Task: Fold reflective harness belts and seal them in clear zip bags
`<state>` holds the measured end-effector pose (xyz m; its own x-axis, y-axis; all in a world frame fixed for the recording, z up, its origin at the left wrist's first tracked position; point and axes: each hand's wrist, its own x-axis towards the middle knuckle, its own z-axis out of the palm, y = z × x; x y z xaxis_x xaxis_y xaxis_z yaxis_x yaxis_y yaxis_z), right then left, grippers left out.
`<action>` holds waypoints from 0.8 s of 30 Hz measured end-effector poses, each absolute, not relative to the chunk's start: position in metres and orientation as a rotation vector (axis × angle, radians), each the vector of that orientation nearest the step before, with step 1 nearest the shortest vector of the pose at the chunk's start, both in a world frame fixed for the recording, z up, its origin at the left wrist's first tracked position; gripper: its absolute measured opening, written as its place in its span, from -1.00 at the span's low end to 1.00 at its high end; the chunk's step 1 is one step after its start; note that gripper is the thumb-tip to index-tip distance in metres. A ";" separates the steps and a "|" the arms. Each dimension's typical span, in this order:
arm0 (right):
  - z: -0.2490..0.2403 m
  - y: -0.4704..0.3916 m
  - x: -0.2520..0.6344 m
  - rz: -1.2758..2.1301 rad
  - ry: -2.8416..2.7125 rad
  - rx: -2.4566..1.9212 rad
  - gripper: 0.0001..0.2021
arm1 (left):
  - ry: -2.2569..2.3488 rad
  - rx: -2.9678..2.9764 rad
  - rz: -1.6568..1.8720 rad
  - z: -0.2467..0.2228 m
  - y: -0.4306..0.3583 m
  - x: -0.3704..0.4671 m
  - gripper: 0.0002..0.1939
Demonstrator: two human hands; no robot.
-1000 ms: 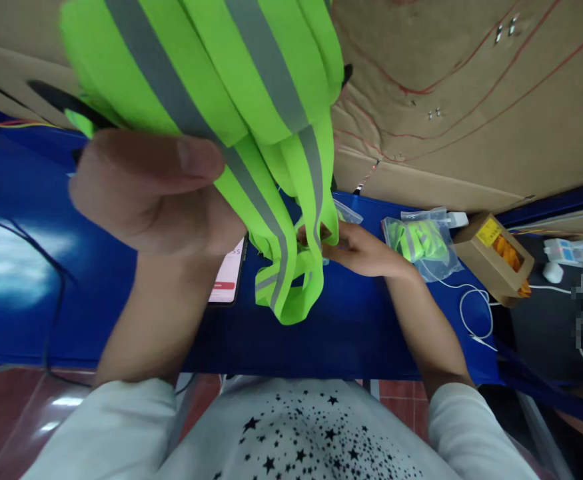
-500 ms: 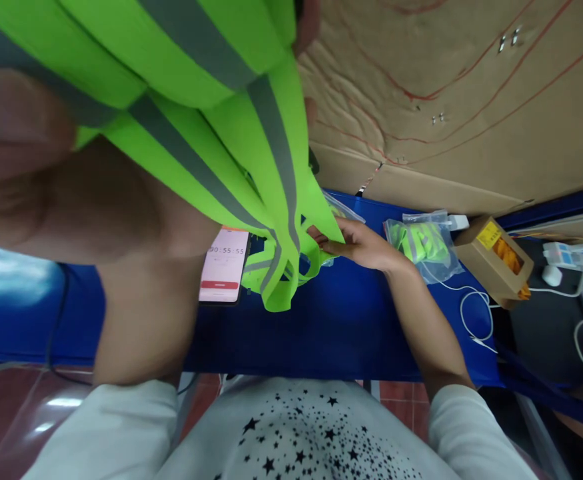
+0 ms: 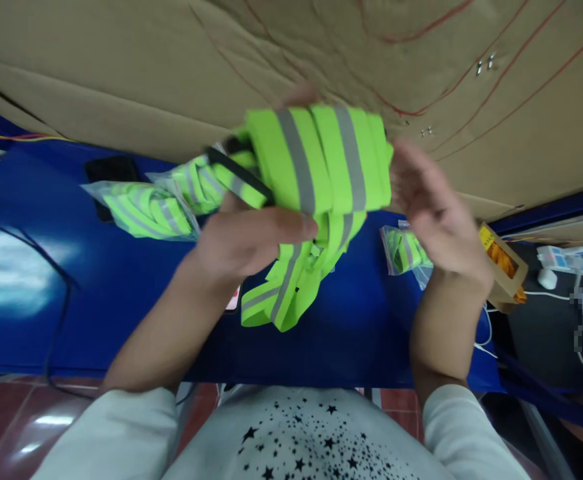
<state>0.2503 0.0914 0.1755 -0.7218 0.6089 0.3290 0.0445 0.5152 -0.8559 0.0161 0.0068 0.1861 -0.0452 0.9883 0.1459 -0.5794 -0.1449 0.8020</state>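
Note:
A neon-green reflective safety vest (image 3: 326, 163), made of bands with grey stripes, is gathered in a folded bundle above the table. My left hand (image 3: 251, 237) is closed around its left side, thumb across the front. From the bundle's lower side, loose bands (image 3: 286, 287) hang down. A black strap (image 3: 238, 175) sticks out on the left. My right hand (image 3: 438, 207) is at the bundle's right edge, slightly blurred, with its fingers stretched out and apart; whether a fingertip touches the bands I cannot tell. The phone (image 3: 232, 300) is mostly hidden behind my left hand and the bands.
On the blue table (image 3: 371, 333), bagged green bands (image 3: 151, 210) lie at left and another bag (image 3: 404, 250) at right. A black object (image 3: 111, 170) sits behind the left bags. Cardboard (image 3: 121, 80) stands behind. An open-windowed box (image 3: 506, 267) and cables are at far right.
The vest has moved down and away from my face, now a compact folded bundle. My left hand came down with it. My right hand let go of the lower bands and rose to the bundle's right.

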 end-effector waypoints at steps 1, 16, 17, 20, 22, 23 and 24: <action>0.185 0.090 0.251 1.127 -2.052 -0.528 -0.29 | 0.629 0.837 1.501 0.180 0.009 0.022 -0.39; 0.187 0.104 0.226 1.069 -2.502 -0.409 -0.53 | 0.719 0.886 1.089 0.120 0.028 0.035 -0.40; 0.187 0.103 0.226 1.059 -2.494 -0.422 -0.56 | 0.694 0.874 1.094 0.121 0.029 0.037 -0.41; 0.186 0.094 0.227 0.919 -2.452 -0.572 -0.58 | 0.614 0.795 1.088 0.124 0.030 0.039 -0.39; 0.187 0.086 0.229 0.781 -2.411 -0.699 -0.57 | 0.575 0.736 1.107 0.125 0.029 0.041 -0.37; 0.188 0.082 0.230 0.720 -2.398 -0.740 -0.57 | 0.564 0.734 1.122 0.124 0.028 0.041 -0.38; 0.189 0.077 0.230 0.665 -2.394 -0.764 -0.58 | 0.561 0.758 1.131 0.123 0.028 0.042 -0.42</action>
<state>0.2302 0.0774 0.1891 -0.6960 0.6348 0.3355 0.3706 0.7178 -0.5894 0.0416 0.0276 0.1228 0.3367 0.9413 -0.0221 -0.5875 0.2284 0.7764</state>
